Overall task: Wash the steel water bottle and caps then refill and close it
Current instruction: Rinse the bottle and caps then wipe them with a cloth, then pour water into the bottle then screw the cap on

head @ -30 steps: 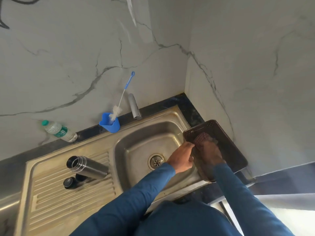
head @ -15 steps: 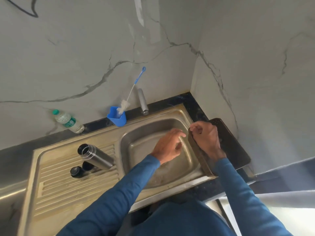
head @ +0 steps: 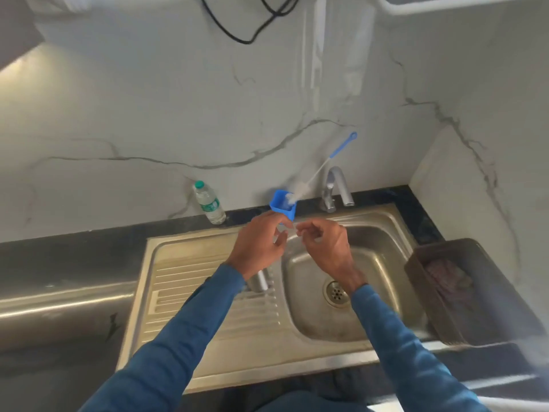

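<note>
Both my hands are hovering over the sink [head: 383, 224] right now, left hand [head: 261, 242] with fingers spread loose and holding nothing, right hand [head: 323, 248] with fingers curling in, though I can't tell if they're pinching anything. The steel bottle [head: 260, 281] is lying on the drainboard right under my left wrist, mostly hidden. I'm thinking my sleeve could nudge it rolling into the basin, or I'm tipping the blue cup [head: 283, 207] with the bottle brush [head: 319, 171] just beyond my fingertips.

steel bottle [head: 259, 281] — on drainboard, mostly hidden.
</note>
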Tool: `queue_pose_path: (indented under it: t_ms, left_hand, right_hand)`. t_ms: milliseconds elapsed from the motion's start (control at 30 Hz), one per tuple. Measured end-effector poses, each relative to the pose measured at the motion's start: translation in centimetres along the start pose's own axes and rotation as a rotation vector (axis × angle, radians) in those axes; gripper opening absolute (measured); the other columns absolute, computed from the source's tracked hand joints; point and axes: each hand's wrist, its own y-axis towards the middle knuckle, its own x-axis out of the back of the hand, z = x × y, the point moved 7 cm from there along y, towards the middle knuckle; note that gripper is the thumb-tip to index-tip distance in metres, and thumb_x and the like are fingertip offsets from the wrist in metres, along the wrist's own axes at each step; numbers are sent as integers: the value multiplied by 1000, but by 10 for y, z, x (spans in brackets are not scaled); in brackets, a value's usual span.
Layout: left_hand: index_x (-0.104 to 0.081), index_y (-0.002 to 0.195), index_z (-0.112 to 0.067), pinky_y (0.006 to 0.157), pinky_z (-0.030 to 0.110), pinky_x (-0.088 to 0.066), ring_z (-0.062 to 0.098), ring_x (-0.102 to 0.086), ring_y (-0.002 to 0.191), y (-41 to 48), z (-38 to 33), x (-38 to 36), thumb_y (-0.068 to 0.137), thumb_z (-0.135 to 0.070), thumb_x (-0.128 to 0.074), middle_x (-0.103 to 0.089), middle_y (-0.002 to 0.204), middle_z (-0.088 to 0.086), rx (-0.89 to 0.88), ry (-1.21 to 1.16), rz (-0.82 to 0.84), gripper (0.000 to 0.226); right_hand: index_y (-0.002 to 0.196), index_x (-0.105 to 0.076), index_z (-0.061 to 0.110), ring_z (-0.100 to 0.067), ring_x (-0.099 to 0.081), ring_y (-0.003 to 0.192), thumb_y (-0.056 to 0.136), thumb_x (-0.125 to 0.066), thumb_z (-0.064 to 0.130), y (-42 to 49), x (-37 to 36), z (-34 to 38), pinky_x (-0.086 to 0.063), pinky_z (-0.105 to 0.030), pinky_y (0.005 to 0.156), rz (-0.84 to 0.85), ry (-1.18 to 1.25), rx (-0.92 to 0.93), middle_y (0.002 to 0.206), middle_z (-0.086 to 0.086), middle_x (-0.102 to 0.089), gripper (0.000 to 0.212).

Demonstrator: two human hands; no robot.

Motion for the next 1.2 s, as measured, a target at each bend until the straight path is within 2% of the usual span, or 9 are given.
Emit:
queue_pose_path:
  t_ms: [133, 267, 333, 467, 733, 867, 1000, 1100, 1200]
  left_hand:
    - [-72, 112, -29, 81, 37, -60, 3, -68, 85, -5, 39, 38, 95, -24, -67, -73, 108, -17, 21, -69, -63, 18]
    - [-74, 112, -25, 79, 34, -60, 2, -69, 83, -5, 72, 55, 96, -20, -68, -74, 104, -16, 36, -113, -85, 18]
    - [-74, 112, -23, 80, 32, -60, 2, -69, 83, -5, 86, 56, 96, -19, -68, -75, 104, -15, 37, -125, -73, 18]
    - [-74, 110, -23, 80, 33, -62, 2, -70, 84, -2, 108, 51, 95, -18, -69, -75, 102, -16, 39, -148, -46, 17]
    - [-72, 106, -28, 73, 35, -62, 1, -68, 81, 5, 140, 41, 94, -21, -69, -72, 98, -20, 50, -170, -45, 14]
    - [-70, 103, -29, 72, 38, -62, 3, -67, 81, 8, 160, 40, 94, -19, -69, -71, 97, -20, 87, -163, -67, 14]
    - [-70, 105, -27, 74, 39, -62, 6, -69, 80, 8, 185, 42, 93, -17, -69, -71, 96, -18, 174, -154, -110, 16]
    - [-70, 112, -21, 80, 40, -61, 12, -70, 88, 11, 206, 47, 95, -16, -69, -73, 107, -8, 256, -151, -195, 18]
    - [-55, 132, -13, 88, 34, -56, 25, -60, 112, 21, 226, 51, 91, -18, -75, -61, 128, 9, 338, -91, -344, 45]
  right_hand:
    - [91, -81, 15, 1, -71, 73, 90, -69, 1, 7, -38, 15, -52, -9, 73, 25, -14, -23, 81, 12, -77, 18]
    - [91, -79, 19, -8, -75, 74, 94, -69, 4, 15, -65, 29, -55, -16, 72, 56, -24, -64, 85, 9, -78, 18]
    - [91, -78, 21, -8, -75, 74, 95, -68, 4, 18, -76, 35, -51, -11, 69, 59, -36, -81, 85, 9, -78, 20]
    - [95, -81, 18, -5, -74, 80, 93, -69, 2, 26, -92, 45, -58, -18, 81, 36, -52, -64, 85, 10, -78, 19]
    - [96, -81, 15, 1, -72, 81, 93, -68, 1, 43, -110, 45, -54, -8, 79, -34, -71, -77, 88, 12, -78, 20]
    - [96, -81, 15, -2, -73, 80, 92, -68, 0, 50, -121, 35, -58, -14, 81, -25, -76, -99, 87, 10, -78, 21]
    - [95, -81, 13, 2, -72, 81, 92, -68, -2, 60, -130, 27, -53, -7, 77, 16, -78, -134, 85, 8, -78, 20]
    - [93, -81, 13, 2, -72, 81, 91, -68, -2, 64, -134, 23, -53, -6, 76, 44, -84, -136, 85, 9, -78, 20]
    - [91, -82, 13, 1, -72, 81, 91, -68, -2, 66, -139, 19, -52, -6, 76, 67, -79, -143, 85, 9, -78, 21]
